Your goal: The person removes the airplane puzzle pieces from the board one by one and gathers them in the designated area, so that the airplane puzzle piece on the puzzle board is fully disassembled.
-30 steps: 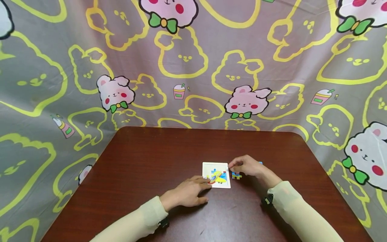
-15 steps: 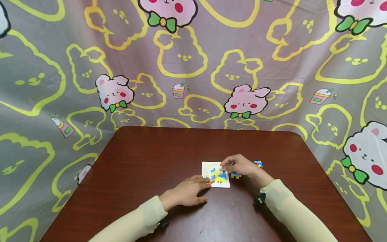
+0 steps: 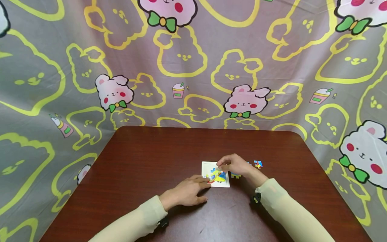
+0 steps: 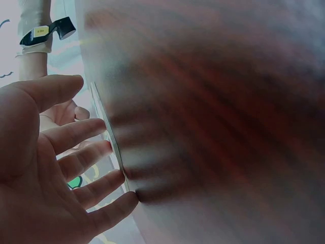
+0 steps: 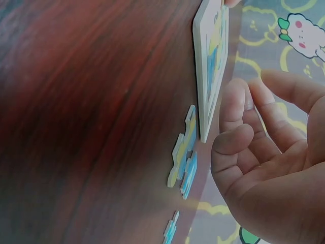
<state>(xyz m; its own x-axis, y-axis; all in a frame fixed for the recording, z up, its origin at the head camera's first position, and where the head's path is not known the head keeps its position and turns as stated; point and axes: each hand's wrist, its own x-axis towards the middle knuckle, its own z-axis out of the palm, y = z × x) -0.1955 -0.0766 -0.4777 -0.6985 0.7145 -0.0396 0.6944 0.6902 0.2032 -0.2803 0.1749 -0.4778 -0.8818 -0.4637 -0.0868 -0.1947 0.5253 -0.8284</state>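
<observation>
From left to right, first is the bare left hand point(image 3: 188, 192), in a pale cream sleeve point(image 3: 133, 220). Its fingers are straight and spread, grasping nothing, and their tips touch the left side of a white square puzzle board point(image 3: 204, 168). This board lies flat on the glossy red-brown table point(image 3: 151, 158) and shows a yellow airplane picture point(image 3: 220, 179) with blue parts. Above its right part is the bare right hand point(image 3: 237, 165), fingers bent; whether it pinches something, I cannot tell. Just beside the board lies a yellow-and-blue jigsaw piece point(image 3: 235, 175); farther right, a blue-and-red jigsaw piece point(image 3: 258, 164).
</observation>
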